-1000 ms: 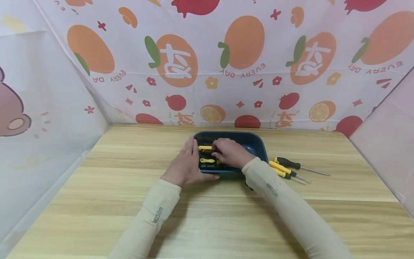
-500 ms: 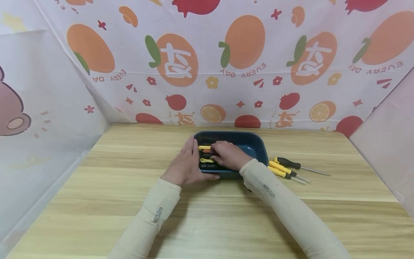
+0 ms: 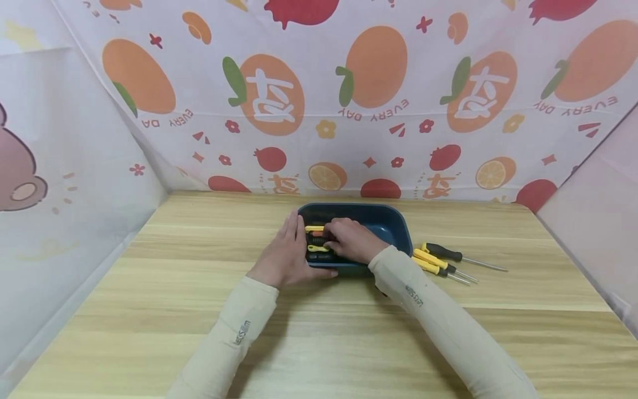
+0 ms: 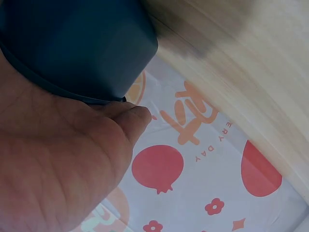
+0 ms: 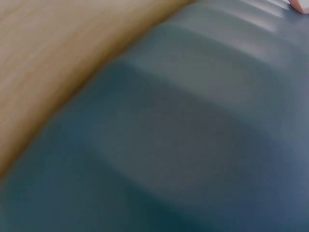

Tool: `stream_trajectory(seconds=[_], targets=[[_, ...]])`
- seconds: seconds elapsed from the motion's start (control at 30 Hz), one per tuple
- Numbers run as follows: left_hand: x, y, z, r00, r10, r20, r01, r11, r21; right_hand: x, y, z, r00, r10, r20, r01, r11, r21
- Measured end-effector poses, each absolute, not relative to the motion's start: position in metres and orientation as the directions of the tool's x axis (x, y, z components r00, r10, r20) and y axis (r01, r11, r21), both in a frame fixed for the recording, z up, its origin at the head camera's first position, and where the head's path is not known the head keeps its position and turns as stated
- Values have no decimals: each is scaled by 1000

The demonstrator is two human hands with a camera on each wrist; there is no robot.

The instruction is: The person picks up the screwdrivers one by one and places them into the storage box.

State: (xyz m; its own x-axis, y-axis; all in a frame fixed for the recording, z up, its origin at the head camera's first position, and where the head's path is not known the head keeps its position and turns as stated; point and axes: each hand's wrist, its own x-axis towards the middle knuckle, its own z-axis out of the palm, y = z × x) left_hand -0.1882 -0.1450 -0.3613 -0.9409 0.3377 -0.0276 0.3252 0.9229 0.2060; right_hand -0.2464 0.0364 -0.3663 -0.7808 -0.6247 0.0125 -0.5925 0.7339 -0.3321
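A dark blue rectangular bin (image 3: 384,209) stands near the back of the table. At its left end rests my left hand (image 3: 285,252), fingers straight along the outer wall and thumb along the front. In the left wrist view, that hand (image 4: 58,159) lies against the bin's rim (image 4: 53,92). My right hand (image 3: 353,239) reaches inside, fingers curled over a black-and-orange tool handle (image 3: 317,234), probably a screwdriver; most of it is hidden. Around it lie a yellow handle (image 3: 314,228), a small yellow-green tool (image 3: 317,249) and black handles. The right wrist view is blurred, filled by the bin wall (image 5: 169,125).
Right of the bin lie a black-handled screwdriver (image 3: 445,252) with a yellow end and two yellow-handled screwdrivers (image 3: 432,259), shafts pointing right. A fruit-printed cloth (image 3: 319,111) hangs behind the wooden table (image 3: 319,343).
My right hand has shifted slightly left and down within the bin, and more orange shows beside its fingers. The left hand keeps its place on the bin.
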Motion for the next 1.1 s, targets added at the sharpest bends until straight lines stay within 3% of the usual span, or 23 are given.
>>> stream_trajectory(seconds=[0.5, 1.1], targets=[[-187, -144, -360, -938, 345, -23, 333, 920, 206, -244, 43, -360, -785, -619, 34, -589, 728, -352], [-189, -147, -362, -951, 310, -18, 291, 909, 299, -244, 104, -328, -828, -499, 256, -559, 694, -453]])
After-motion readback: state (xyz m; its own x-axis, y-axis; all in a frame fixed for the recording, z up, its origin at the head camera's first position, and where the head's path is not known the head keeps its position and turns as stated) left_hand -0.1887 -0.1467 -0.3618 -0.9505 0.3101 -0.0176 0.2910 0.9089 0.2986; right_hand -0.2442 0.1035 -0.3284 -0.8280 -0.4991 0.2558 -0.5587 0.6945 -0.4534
